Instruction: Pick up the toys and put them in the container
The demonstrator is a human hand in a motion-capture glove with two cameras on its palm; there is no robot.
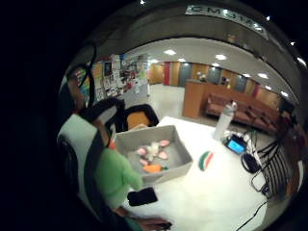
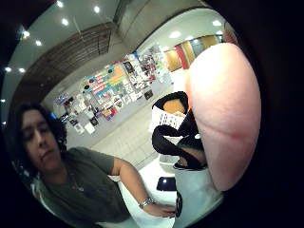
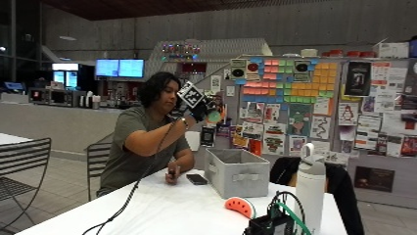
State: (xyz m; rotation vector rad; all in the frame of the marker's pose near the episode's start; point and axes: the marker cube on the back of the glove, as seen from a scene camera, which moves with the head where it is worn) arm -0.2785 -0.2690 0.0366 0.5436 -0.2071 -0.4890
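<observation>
In the outside view my gloved right hand (image 3: pixel 198 108) is raised to head height, above and to the left of the grey fabric container (image 3: pixel 238 172). Its fingers grip a small green and pink toy (image 3: pixel 214 116), which shows as a green lump (image 1: pixel 115 175) close to the palm. The container (image 1: pixel 179 155) stands open on the white table and holds several pink pieces and an orange carrot toy (image 1: pixel 153 168). A watermelon slice toy (image 3: pixel 239 206) (image 1: pixel 205 160) lies on the table beside the container.
A black phone (image 3: pixel 196 179) lies by the person's bare hand (image 3: pixel 173 172), which rests on the table. A white bottle (image 3: pixel 311 182) and a black device with cables (image 3: pixel 273 224) stand near the table's end. A black chair (image 3: pixel 338 188) stands behind the bottle.
</observation>
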